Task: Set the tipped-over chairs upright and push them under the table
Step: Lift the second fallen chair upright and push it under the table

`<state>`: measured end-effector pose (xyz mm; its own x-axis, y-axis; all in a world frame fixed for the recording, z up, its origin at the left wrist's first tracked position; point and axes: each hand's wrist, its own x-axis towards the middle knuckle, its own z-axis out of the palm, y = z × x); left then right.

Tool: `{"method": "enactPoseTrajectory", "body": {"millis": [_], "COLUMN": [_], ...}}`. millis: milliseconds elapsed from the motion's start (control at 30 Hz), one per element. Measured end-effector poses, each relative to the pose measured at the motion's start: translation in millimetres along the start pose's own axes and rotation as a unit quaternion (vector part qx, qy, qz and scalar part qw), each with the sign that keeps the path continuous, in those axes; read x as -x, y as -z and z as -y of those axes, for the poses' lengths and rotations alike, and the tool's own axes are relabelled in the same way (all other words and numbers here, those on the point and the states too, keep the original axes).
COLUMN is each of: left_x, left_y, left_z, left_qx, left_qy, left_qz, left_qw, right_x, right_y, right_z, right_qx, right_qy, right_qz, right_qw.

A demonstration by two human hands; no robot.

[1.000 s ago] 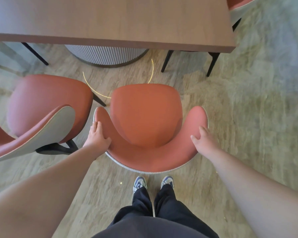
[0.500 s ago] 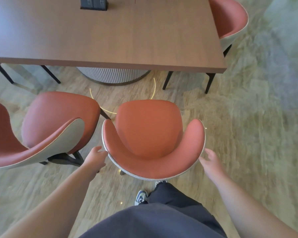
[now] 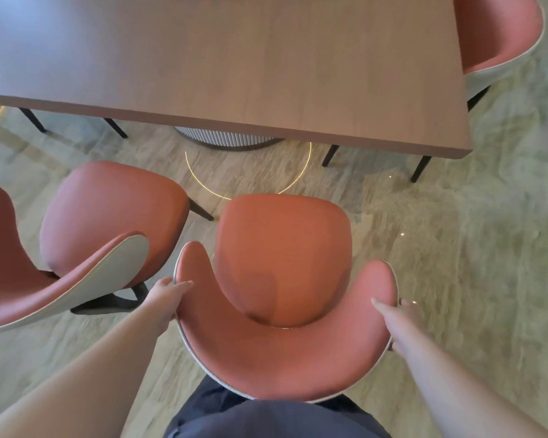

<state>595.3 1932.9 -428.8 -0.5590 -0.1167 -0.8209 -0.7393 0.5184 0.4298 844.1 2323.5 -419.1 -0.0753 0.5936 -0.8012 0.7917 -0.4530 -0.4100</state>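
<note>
An orange chair (image 3: 282,267) with a curved backrest stands upright right in front of me, its seat facing the wooden table (image 3: 234,67). My left hand (image 3: 165,295) grips the left end of the backrest. On the right end, my right hand (image 3: 399,314) wraps around the outer edge, thumb on top. The seat's front edge is short of the table's near edge. A second orange chair (image 3: 86,235) stands upright to the left, turned sideways.
A third orange chair (image 3: 497,36) sits at the table's far right end. Under the table are a ribbed round base (image 3: 228,139) and dark thin legs (image 3: 421,169). A glowing ring marks the floor (image 3: 472,248) ahead of the chair.
Half a second ago both hands were off the backrest beside it; now they hold its two ends again. The view has come closer to the chair and the table.
</note>
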Motion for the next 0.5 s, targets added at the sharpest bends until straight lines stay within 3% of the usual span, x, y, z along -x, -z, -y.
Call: {"method": "enactPoseTrajectory", "body": {"millis": [300, 400, 500], "left_x": [-59, -67, -66], "left_y": [-10, -16, -19], "left_z": [-19, -25, -26], "left_qx": [-0.001, -0.032, -0.076], "left_qy": [0.056, 0.056, 0.038], "left_qz": [0.035, -0.009, -0.044], "left_qw": [0.998, 0.998, 0.995], "right_x": [-49, -59, -60], "right_y": [-8, -9, -10], "right_z": [6, 4, 1], "right_qx": [-0.009, -0.009, 0.032], "right_qy": [-0.079, -0.084, -0.044], "right_qz": [0.031, 0.028, -0.023], "right_qw": [0.996, 0.996, 0.998]}}
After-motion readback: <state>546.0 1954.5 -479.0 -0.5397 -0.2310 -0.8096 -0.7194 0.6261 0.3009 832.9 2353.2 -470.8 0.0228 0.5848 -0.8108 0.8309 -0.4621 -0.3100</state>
